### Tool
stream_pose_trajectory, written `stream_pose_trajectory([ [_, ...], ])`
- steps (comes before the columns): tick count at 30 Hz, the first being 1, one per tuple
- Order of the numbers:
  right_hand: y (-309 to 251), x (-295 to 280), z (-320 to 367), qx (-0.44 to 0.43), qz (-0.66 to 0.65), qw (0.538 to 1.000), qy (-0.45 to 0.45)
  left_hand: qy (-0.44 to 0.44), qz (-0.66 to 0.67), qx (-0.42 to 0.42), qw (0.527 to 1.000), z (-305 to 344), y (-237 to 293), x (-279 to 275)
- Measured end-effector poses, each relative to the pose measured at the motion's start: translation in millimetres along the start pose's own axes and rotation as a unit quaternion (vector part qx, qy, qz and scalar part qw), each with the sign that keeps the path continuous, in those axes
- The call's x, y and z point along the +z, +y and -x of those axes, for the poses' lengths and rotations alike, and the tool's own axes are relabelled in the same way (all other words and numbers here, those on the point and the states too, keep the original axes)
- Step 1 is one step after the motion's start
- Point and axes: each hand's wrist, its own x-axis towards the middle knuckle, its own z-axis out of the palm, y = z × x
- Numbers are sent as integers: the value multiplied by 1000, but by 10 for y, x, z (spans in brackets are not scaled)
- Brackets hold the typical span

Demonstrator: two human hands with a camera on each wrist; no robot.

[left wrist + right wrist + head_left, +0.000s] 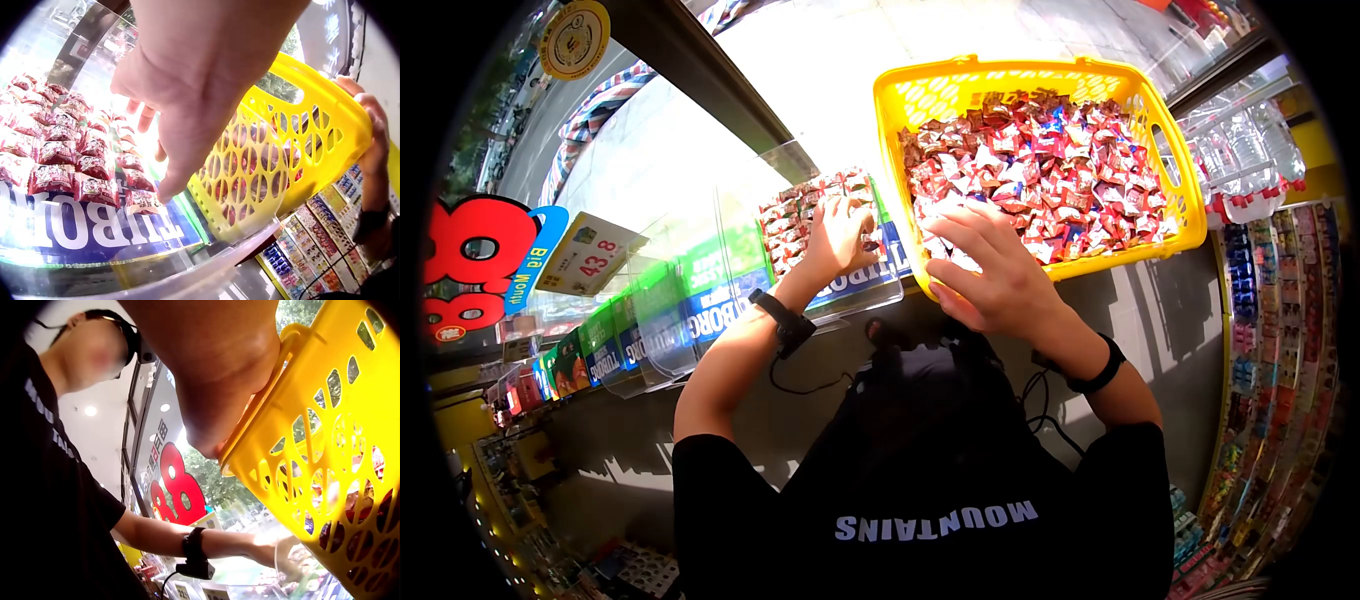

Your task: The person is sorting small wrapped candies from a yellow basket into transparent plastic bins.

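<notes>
My left hand (pixel 837 240) is over a clear bin (pixel 880 300) of small red-and-white wrapped candies (pixel 788 232), laid in rows. In the left wrist view its fingers bend loosely, and one digit reaches down to a wrapped candy (pixel 142 202) at the front end of a row. My right hand (pixel 992 262) is at the near left corner of a yellow plastic basket (pixel 1195 190), its fingers curving over the rim. A heap of loose red, brown and blue wrapped candies (pixel 1040 180) lies in the basket, partly behind the right hand.
More clear bins (pixel 665 325) with green and blue fronts run left along the counter beside a price card (pixel 592 256). A large red number sign (pixel 475 255) stands at the left. Bottles (pixel 1245 150) and packed shelves (pixel 1280 330) line the right side. Cables (pixel 1040 400) hang near the body.
</notes>
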Motion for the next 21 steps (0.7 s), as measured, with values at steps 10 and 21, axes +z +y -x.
stream_pose_trajectory([
  [10,-13,8,30,-9,14,999,27,50,-61,25,997,-89,24,8],
  [21,763,-1068,156,90,77,993,14,134,159,-40,977,115,785,-1238],
])
